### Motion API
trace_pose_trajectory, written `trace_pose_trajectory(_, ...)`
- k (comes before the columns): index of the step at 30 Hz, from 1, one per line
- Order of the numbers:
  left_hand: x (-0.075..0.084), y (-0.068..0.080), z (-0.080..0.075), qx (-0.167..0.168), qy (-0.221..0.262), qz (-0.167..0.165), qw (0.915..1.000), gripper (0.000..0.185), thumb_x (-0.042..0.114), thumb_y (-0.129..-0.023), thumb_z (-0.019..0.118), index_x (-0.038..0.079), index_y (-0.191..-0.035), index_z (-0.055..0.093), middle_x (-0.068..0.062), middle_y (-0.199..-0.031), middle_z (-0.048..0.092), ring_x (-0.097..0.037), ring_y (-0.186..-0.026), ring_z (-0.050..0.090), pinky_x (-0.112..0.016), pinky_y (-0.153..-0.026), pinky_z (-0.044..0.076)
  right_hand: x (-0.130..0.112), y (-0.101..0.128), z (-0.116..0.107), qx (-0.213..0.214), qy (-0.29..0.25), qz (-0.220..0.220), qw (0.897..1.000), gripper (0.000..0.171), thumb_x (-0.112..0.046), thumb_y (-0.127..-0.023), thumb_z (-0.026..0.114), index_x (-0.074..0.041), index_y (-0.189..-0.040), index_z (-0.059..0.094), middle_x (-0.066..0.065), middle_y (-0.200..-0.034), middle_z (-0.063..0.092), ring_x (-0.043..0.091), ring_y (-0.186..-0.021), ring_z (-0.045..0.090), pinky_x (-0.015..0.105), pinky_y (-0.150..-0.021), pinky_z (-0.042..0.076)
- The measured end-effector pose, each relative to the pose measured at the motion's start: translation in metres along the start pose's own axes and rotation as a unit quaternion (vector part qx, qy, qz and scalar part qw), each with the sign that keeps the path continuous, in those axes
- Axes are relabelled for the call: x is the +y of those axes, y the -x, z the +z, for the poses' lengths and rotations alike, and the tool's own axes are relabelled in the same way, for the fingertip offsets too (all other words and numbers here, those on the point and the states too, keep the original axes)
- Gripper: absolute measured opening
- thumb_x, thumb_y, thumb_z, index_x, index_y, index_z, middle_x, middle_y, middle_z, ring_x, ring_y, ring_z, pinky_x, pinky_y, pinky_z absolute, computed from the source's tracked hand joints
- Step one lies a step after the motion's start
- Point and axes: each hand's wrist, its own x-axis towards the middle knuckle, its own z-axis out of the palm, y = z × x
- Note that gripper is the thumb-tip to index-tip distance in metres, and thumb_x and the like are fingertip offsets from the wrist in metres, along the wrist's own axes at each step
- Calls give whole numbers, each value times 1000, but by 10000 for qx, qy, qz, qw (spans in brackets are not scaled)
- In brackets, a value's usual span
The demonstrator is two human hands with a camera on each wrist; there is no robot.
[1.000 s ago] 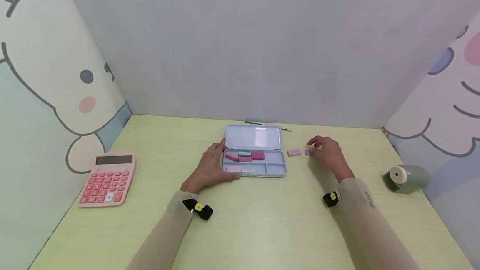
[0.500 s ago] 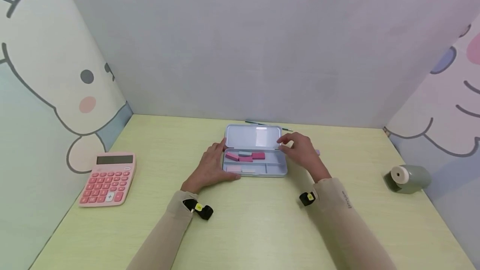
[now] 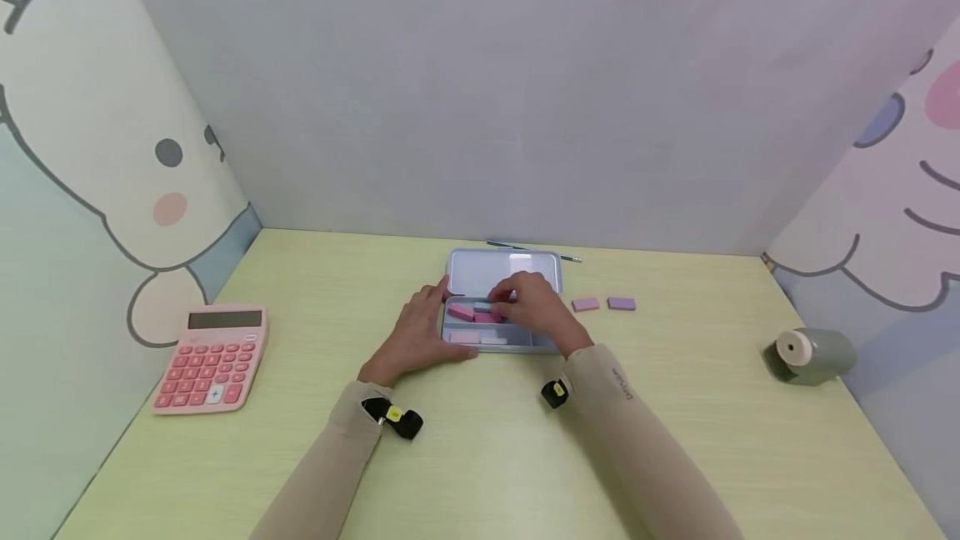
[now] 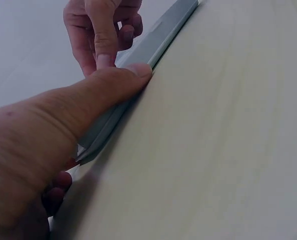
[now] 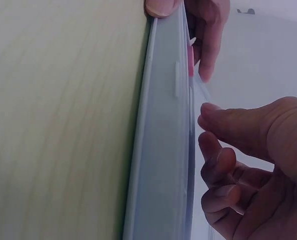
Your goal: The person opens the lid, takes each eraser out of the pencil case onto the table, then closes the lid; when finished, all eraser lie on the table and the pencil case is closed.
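An open pale blue pencil case stands at the middle of the table, its lid raised behind. My left hand grips its left end, the thumb on the front edge in the left wrist view. My right hand is over the back compartment, fingertips by the dark pink erasers and a light blue block. In the right wrist view its thumb and fingers are bent with a small gap and nothing visible between them. A pale pink block and a whitish one lie in the front compartment.
Right of the case lie a light pink eraser and a purple eraser. A dark pencil lies behind the lid. A pink calculator sits far left, a grey-green pencil sharpener far right.
The right hand has left the purple eraser on the table and moved left to the inside of the case. The left hand has stayed at the case's left end.
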Motion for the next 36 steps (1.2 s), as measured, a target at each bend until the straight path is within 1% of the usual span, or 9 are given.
trace_pose_trajectory(3,0,0,0,-16,-3,-23,10000,136,61,-73,92,16,-175,12,-15,-164,40,-37,-147,41,-62,-124,39,-5,-4,5,-18,94,159,9998,18,-16,-98,79,-10,-113,84,7,-111,81,21,-100,67,44,-99,58)
trace_pose_trajectory(8,-1,-1,1,2,-33,6,10000,137,61,-73,91,16,-174,12,-13,-161,43,-36,-146,42,-60,-125,38,-10,-9,11,-9,151,432,9990,16,-17,-97,80,-11,-112,85,7,-110,81,21,-96,66,42,-95,59)
trace_pose_trajectory(13,-2,-1,1,35,-20,11,10000,136,61,-73,91,16,-174,12,-13,-161,44,-36,-146,42,-60,-125,38,-11,-12,16,54,198,505,9985,15,-17,-96,81,-11,-110,85,7,-107,81,20,-93,66,40,-92,60)
trace_pose_trajectory(20,-4,-1,2,54,-20,50,10000,136,62,-74,91,16,-175,12,-12,-160,45,-34,-146,43,-60,-125,38,-15,-12,17,-6,259,588,9979,16,-17,-97,81,-12,-112,84,6,-108,80,20,-93,65,40,-95,60)
trace_pose_trajectory(24,-1,-1,2,55,25,47,10000,137,62,-73,92,16,-174,12,-12,-160,44,-34,-145,43,-60,-125,38,-14,-10,15,85,312,518,9981,13,-17,-97,80,-13,-109,84,5,-108,79,21,-95,63,40,-94,59)
trace_pose_trajectory(27,-1,-1,2,49,41,5,10000,137,62,-73,92,17,-175,12,-12,-161,43,-35,-146,42,-61,-124,38,-12,-6,12,244,226,406,9986,11,-16,-98,79,-14,-107,83,4,-108,78,21,-96,63,40,-93,58)
trace_pose_trajectory(33,-1,-1,1,21,39,-40,10000,136,61,-73,92,19,-175,12,-13,-162,42,-36,-146,41,-61,-124,39,-8,8,-5,486,-287,74,9984,8,-15,-97,77,-15,-103,81,7,-114,81,18,-78,66,33,-78,55)
trace_pose_trajectory(36,-1,-1,1,20,64,-53,10000,136,61,-73,92,20,-175,12,-13,-163,41,-36,-147,41,-61,-124,39,-4,17,-14,569,-379,-65,9976,5,-16,-96,79,-15,-100,81,6,-108,82,17,-79,67,31,-76,54)
